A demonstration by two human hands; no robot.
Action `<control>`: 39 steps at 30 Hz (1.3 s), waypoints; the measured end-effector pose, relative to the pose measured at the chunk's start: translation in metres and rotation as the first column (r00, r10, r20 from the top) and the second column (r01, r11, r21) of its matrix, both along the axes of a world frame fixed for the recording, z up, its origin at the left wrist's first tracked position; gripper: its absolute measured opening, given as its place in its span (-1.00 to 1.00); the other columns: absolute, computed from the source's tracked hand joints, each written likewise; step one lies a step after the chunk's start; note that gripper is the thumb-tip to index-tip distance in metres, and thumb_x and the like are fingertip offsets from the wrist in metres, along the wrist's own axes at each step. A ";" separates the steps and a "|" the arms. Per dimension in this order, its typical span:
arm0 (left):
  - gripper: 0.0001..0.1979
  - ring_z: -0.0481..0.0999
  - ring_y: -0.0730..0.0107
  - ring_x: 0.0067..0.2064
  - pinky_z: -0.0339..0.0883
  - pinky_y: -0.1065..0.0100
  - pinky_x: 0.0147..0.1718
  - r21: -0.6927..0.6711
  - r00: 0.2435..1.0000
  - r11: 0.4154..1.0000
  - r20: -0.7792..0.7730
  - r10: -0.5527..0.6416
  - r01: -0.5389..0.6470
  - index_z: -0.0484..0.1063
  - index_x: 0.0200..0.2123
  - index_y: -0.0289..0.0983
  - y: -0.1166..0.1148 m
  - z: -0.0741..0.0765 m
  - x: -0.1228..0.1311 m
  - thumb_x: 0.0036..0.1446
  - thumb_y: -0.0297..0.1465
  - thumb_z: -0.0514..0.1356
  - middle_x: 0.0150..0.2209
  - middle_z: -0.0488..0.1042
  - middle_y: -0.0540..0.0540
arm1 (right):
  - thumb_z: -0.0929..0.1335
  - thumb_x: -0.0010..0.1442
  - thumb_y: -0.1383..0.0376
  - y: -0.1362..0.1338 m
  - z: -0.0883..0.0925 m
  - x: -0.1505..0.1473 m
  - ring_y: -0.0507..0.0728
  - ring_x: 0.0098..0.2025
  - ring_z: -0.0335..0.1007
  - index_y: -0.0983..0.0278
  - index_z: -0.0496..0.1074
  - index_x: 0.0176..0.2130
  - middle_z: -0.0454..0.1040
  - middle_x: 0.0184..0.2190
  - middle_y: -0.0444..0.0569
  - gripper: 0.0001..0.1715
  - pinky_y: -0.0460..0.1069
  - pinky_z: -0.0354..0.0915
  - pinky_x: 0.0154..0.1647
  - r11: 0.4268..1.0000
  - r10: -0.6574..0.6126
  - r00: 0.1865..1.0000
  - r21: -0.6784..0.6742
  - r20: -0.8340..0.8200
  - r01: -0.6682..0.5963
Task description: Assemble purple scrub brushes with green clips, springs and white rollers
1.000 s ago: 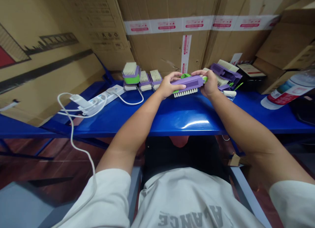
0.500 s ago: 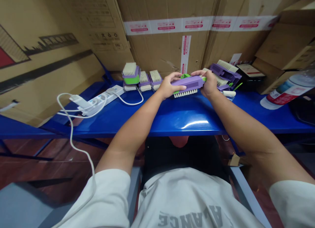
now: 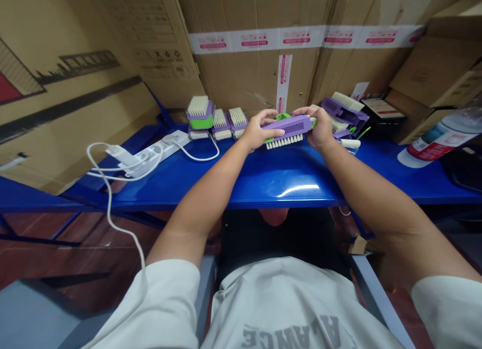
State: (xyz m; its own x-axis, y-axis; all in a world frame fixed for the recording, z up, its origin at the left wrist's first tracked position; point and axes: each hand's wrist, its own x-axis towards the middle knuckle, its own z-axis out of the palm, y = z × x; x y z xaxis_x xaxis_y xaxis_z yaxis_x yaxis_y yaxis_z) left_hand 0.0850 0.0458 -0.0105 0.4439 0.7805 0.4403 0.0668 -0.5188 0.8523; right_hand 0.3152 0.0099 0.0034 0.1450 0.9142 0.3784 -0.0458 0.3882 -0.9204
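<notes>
Between my two hands, above the blue table [image 3: 271, 183], is a purple brush [image 3: 291, 126] with green parts and pale bristles pointing down toward me. My left hand [image 3: 259, 130] is closed around its left end, thumb along the near side. The fingers of my right hand [image 3: 318, 128] close on its right end, by a green bit. Left of my hands stand several purple brushes [image 3: 238, 119], bristles up, one with a green band [image 3: 200, 113]. Just beyond my right hand lies a pile of similar purple brushes [image 3: 344, 113], partly hidden by that hand.
A white power strip [image 3: 156, 153] with white cables lies at the left. A plastic bottle [image 3: 433, 140] with a red label and a black box [image 3: 384, 113] are at the right. Large cardboard boxes [image 3: 241, 78] stand along the back.
The brush has turned very slightly in my hands, and more of the green bit shows at its right end. Both hands stay nearly in place.
</notes>
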 end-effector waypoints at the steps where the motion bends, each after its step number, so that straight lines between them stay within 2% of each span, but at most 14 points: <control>1: -0.16 0.69 -0.20 0.36 0.53 -0.25 0.42 0.018 1.000 1.000 -0.008 -0.001 0.002 0.53 0.29 -0.16 0.001 0.000 0.000 -0.07 -0.16 0.63 0.20 0.72 -0.28 | 0.40 0.31 -0.31 0.001 0.000 0.000 0.27 -0.28 0.58 0.13 0.57 -0.30 0.60 -0.35 0.01 -0.40 0.14 0.50 -0.24 1.000 -0.002 1.000 -0.001 -0.005 0.002; 5: -0.12 0.64 -0.24 0.40 0.44 -0.25 0.48 0.036 1.000 0.999 -0.013 0.010 -0.010 0.53 0.28 -0.20 0.003 -0.001 0.000 -0.12 -0.13 0.66 0.21 0.71 -0.31 | 0.39 0.32 -0.27 0.003 -0.001 0.001 0.26 -0.28 0.56 0.13 0.56 -0.32 0.58 -0.35 0.02 -0.42 0.15 0.50 -0.21 1.000 -0.006 1.000 0.005 -0.012 0.006; 11: -0.15 0.66 -0.18 0.35 0.52 -0.21 0.37 -0.027 0.999 0.999 0.022 -0.024 0.024 0.50 0.27 -0.14 0.002 -0.002 0.000 -0.09 -0.13 0.64 0.17 0.70 -0.24 | 0.40 0.34 -0.27 0.002 -0.001 0.003 0.27 -0.26 0.62 0.14 0.58 -0.32 0.63 -0.33 0.02 -0.42 0.14 0.54 -0.22 1.000 0.005 1.000 -0.009 0.002 -0.004; 16: -0.09 0.68 -0.15 0.32 0.58 -0.19 0.32 -0.076 0.999 0.997 0.042 -0.025 0.028 0.47 0.31 -0.15 0.000 -0.001 0.001 -0.10 -0.12 0.63 0.16 0.71 -0.25 | 0.39 0.29 -0.30 0.002 -0.001 0.002 0.25 -0.31 0.57 0.12 0.53 -0.36 0.58 -0.38 0.00 -0.40 0.12 0.46 -0.30 1.000 0.015 1.000 -0.011 -0.008 -0.015; 21: -0.12 0.67 -0.18 0.36 0.49 -0.24 0.41 -0.005 1.000 1.000 0.003 0.000 0.000 0.50 0.28 -0.15 0.000 -0.001 0.000 -0.10 -0.14 0.65 0.18 0.71 -0.26 | 0.38 0.26 -0.35 0.000 0.002 -0.002 0.22 -0.37 0.46 0.11 0.51 -0.35 0.51 -0.42 -0.03 -0.37 0.12 0.42 -0.29 1.000 -0.020 1.000 -0.004 0.003 0.020; 24: -0.15 0.66 -0.22 0.37 0.51 -0.29 0.41 -0.002 1.000 1.000 -0.009 -0.006 0.006 0.51 0.30 -0.17 0.001 -0.003 -0.001 -0.05 -0.13 0.62 0.20 0.70 -0.30 | 0.40 0.25 -0.33 -0.001 0.003 -0.002 0.24 -0.35 0.45 0.11 0.50 -0.35 0.50 -0.42 -0.02 -0.40 0.13 0.40 -0.26 1.000 -0.013 1.000 0.000 0.014 0.013; 35: -0.12 0.66 -0.22 0.39 0.59 -0.24 0.36 -0.035 1.000 0.999 0.019 -0.011 0.012 0.49 0.31 -0.19 -0.001 -0.002 0.000 -0.06 -0.13 0.62 0.20 0.72 -0.32 | 0.39 0.30 -0.37 0.001 0.000 0.000 0.23 -0.36 0.51 0.11 0.52 -0.38 0.53 -0.45 -0.03 -0.34 0.12 0.44 -0.28 1.000 -0.011 1.000 0.016 0.004 0.011; 39: -0.09 0.69 -0.23 0.36 0.60 -0.30 0.36 -0.067 0.999 0.998 0.041 -0.016 0.019 0.49 0.32 -0.18 0.000 -0.002 0.000 -0.09 -0.12 0.63 0.18 0.72 -0.31 | 0.41 0.33 -0.33 -0.001 0.002 -0.001 0.24 -0.32 0.58 0.11 0.53 -0.38 0.58 -0.43 -0.02 -0.37 0.12 0.49 -0.27 1.000 -0.014 1.000 0.010 0.013 0.014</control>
